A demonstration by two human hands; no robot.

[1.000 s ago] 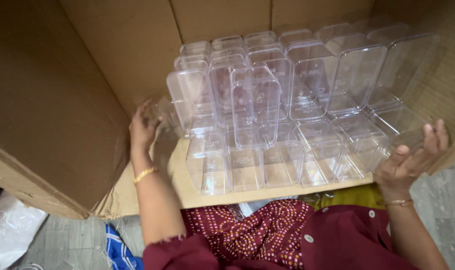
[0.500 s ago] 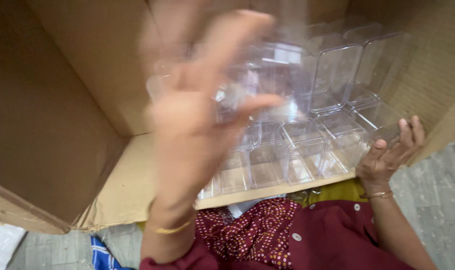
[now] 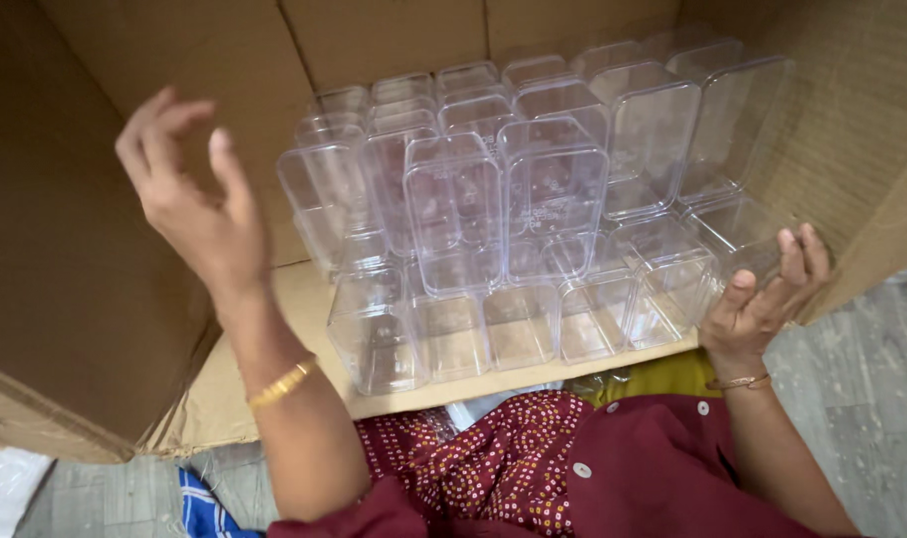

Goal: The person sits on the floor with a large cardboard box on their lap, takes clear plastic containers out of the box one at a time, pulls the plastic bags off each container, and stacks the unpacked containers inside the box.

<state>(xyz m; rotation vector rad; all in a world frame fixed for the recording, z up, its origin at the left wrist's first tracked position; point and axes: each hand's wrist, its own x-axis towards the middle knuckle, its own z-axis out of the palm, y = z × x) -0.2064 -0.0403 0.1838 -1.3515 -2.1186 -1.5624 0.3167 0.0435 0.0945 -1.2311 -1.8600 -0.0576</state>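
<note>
Head view shows the left hand [image 3: 199, 214] raised, fingers loosely curled and empty, while the right hand [image 3: 762, 299], fingers spread, steadies the stacked clear rectangular plastic containers [image 3: 513, 229] inside the brown cardboard box [image 3: 174, 60], best supported from both ends.

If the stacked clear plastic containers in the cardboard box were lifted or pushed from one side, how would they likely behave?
The clear plastic containers look thin-walled and empty, so probably light and fairly stiff. Their smooth glossy walls suggest they could slip. They stand loosely in rows inside the cardboard box, so a push might shift or topple several; the right hand touches the end one, while the left hand is raised clear.
</note>
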